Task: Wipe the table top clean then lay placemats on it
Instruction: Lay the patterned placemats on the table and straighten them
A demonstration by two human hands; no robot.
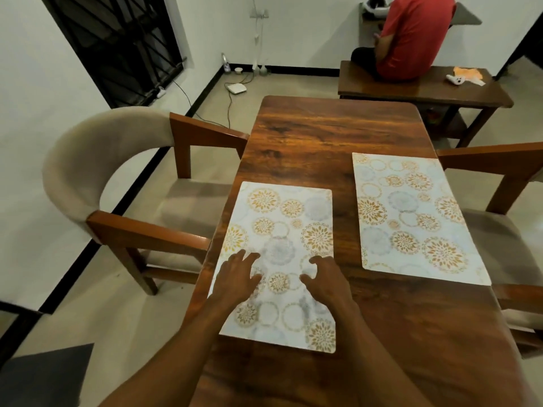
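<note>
Long dark-brown wooden table [323, 136], glossy grain, runs away from the person working at its near end. Wooden armchair with a curved beige padded back [88, 160] is on the left, its arms touching the table edge. A second wooden armchair [499, 171] is on the right, only partly in view. Low dark wooden bench [411, 89] stands just past the far end, with another person in a red shirt [411, 39] sitting on it, back turned.

Two rectangular white placemats printed with gold and grey floral circles lie flat on the top, well apart, with bare wood between them. Left placemat [282, 230] sits along the left edge, nearer the worker. Right placemat [411, 212] sits along the right edge, its outer corner slightly over the rim.

Both hands are over the near half of the left placemat. Left hand [238, 277] has its fingers spread and relaxed, grasping nothing. Right hand [326, 282] has loosely bent fingers, also grasping nothing. Can't tell whether they press the mat or hover just above it.

Orange cloth [468, 74] and a small white controller [455, 80] lie side by side on the bench. Flat white device [236, 88] with cables is on the floor by the wall.
</note>
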